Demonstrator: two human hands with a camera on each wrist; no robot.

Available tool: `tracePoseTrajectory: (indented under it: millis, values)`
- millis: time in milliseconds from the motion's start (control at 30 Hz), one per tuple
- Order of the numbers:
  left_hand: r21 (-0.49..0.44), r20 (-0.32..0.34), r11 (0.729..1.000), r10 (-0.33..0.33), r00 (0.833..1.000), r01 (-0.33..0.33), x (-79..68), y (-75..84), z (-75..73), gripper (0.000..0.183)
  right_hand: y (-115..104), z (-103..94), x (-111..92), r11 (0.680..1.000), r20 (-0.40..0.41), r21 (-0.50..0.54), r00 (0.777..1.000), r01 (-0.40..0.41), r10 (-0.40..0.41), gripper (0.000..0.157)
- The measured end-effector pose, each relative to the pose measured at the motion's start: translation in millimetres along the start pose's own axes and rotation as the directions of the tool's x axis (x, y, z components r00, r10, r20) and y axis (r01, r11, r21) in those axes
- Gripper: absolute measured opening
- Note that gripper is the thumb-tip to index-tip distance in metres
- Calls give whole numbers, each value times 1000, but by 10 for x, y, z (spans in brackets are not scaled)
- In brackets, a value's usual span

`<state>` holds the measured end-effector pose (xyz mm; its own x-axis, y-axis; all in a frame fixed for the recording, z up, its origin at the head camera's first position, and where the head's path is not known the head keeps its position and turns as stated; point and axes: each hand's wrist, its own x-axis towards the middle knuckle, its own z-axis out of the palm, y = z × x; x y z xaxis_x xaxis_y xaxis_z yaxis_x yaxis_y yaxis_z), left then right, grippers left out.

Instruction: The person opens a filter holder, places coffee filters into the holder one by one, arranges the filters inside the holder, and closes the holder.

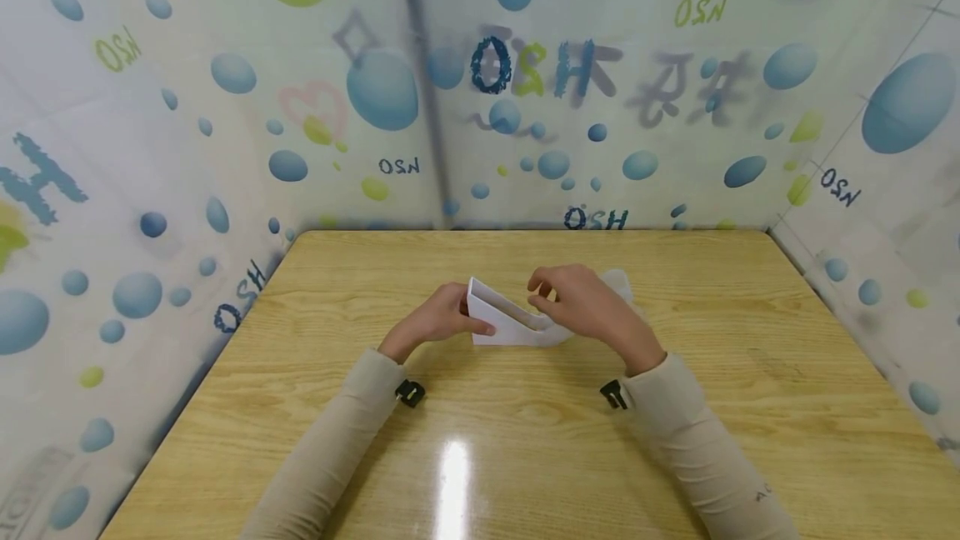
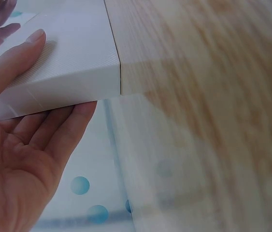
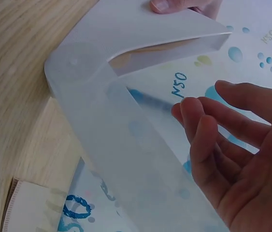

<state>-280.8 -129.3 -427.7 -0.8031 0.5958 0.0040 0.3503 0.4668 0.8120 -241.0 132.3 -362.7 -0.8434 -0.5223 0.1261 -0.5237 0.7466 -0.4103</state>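
Note:
A white open-topped holder (image 1: 498,322) with a sloping cut-down edge stands on its long side on the wooden table. My left hand (image 1: 441,315) grips its tall end, thumb (image 2: 22,55) on the textured face and fingers on the opposite side. From the low end, a translucent plastic strip (image 3: 111,130) runs off at an angle. Close by the low end, my right hand (image 1: 581,300) hangs with loosely bent fingers and holds nothing; it covers part of the strip in the head view. The right wrist view shows a gap between these fingers and the strip.
The light wooden table (image 1: 465,407) spreads around both hands, with a bright glare in front. A patterned wall covering (image 1: 450,140) rises behind the table and on both sides. Black buckles (image 1: 410,392) hang at both sleeve cuffs.

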Motion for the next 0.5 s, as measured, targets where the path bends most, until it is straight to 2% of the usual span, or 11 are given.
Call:
tracePoseTrajectory:
  millis: [233,500]
  values:
    - [-9,12,1000,-4,1000,4,-3,-2,-9,33,48,-136,-67,1000,-69,16,998,-11,12,20]
    - [-3,14,1000,-6,1000,6,-8,7,-15,33,116,-298,-143,997,-101,60,993,-49,55,21]
